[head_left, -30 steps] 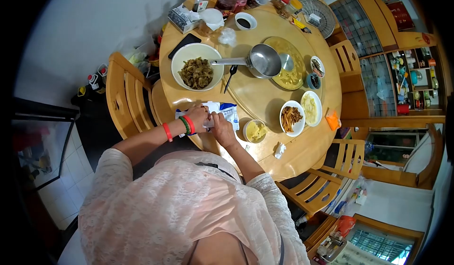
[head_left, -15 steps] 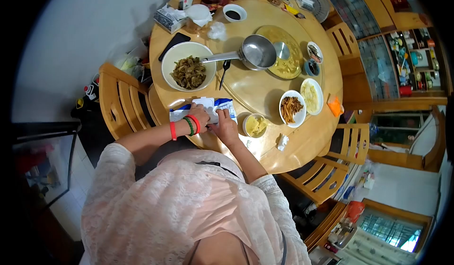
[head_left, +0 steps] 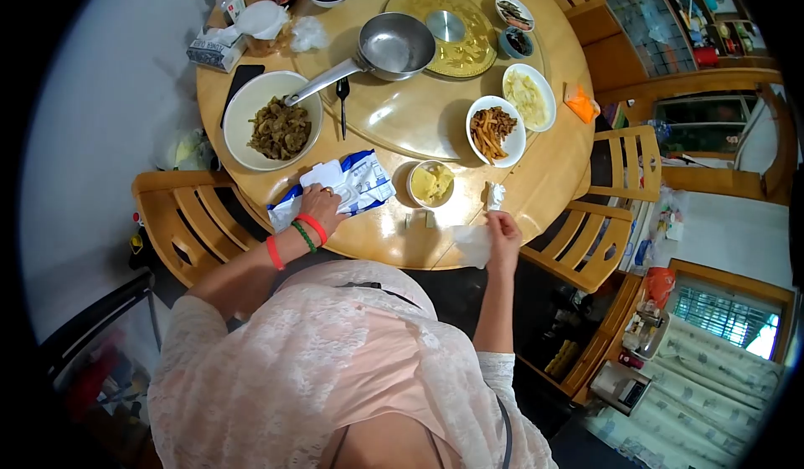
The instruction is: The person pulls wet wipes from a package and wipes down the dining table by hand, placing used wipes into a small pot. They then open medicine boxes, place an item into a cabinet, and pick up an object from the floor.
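One thin wipe [head_left: 471, 245]: judged light, limp and easily torn, best taken by a corner; white, partly see-through, hung at the near edge of the table [head_left: 546, 170], pinched between thumb and fingers of the right hand [head_left: 504, 236]. One wipes pack [head_left: 366, 182]: judged soft and yielding, best steadied flat; white and blue, crumpled, lid overlaid by the left hand [head_left: 322, 208], whose finger closure cannot be told.
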Available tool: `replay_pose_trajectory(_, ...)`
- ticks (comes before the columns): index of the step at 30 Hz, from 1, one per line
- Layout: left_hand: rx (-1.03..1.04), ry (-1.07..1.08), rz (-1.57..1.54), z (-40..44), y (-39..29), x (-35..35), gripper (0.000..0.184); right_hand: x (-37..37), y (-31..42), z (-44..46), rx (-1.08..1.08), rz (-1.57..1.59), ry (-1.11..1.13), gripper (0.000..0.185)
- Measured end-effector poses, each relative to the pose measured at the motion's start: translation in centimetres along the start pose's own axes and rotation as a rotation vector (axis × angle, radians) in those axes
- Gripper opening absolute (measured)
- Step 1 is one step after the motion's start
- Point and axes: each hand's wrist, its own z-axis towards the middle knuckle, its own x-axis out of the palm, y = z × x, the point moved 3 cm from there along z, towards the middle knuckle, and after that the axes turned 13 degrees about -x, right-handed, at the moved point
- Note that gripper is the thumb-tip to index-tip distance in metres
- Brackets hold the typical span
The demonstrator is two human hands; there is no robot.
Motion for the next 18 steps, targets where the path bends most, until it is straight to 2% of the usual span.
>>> replay_pose_trajectory(3,-0.145,0.021,-0.037,0.1,-0.9,-0.4,0.039,-4.7,-2.3,1.8,-0.059,0.037,-0.197,0.01)
replay_pose_trajectory(6,-0.075,0.084,-0.05,0.2,-2.0,-0.6,0.043,-7.1,-4.1,3.0,-0.034,0.004,-0.223,0.008)
replay_pose_trajectory(7,-0.086,0.208,0.007,0.5,-2.6,-1.7,0.047,-7.3,-4.1,3.2,-0.013,0.015,-0.224,0.007)
replay_pose_trajectory(8,-0.086,0.214,0.019,1.1,-3.2,-3.5,0.047,-7.5,-4.5,3.3,-0.003,0.024,-0.228,0.007)
replay_pose_trajectory(10,0.054,0.026,0.221,3.2,-4.6,-7.5,0.057,-7.9,-5.2,3.4,-0.014,0.045,-0.238,0.006)
replay_pose_trajectory(12,-0.147,-0.059,0.28,7.8,-4.2,-11.0,0.064,-7.8,-5.4,2.9,0.012,0.069,-0.249,0.007)
replay_pose_trajectory(13,-0.079,-0.355,0.27,10.0,-2.8,-12.0,0.062,-7.6,-5.4,2.6,0.01,0.056,-0.255,0.008)
replay_pose_trajectory(14,-0.254,-0.27,0.359,12.4,-1.5,-12.4,0.064,-7.5,-5.4,2.3,0.006,0.042,-0.263,0.009)
replay_pose_trajectory(15,-0.198,-0.337,0.347,15.2,1.3,-11.7,0.069,-7.6,-5.9,1.8,0.018,0.072,-0.275,0.01)
replay_pose_trajectory(16,-0.303,-0.249,0.364,16.6,1.7,-11.9,0.066,-7.6,-6.3,1.5,0.026,0.104,-0.283,0.011)
replay_pose_trajectory(17,-0.295,-0.152,0.305,19.9,4.9,-9.9,0.06,-7.7,-6.4,1.0,0.061,0.124,-0.301,0.011)
replay_pose_trajectory(18,-0.274,-0.147,0.306,21.8,6.2,-8.8,0.06,-7.8,-6.1,0.5,0.063,0.122,-0.322,0.011)
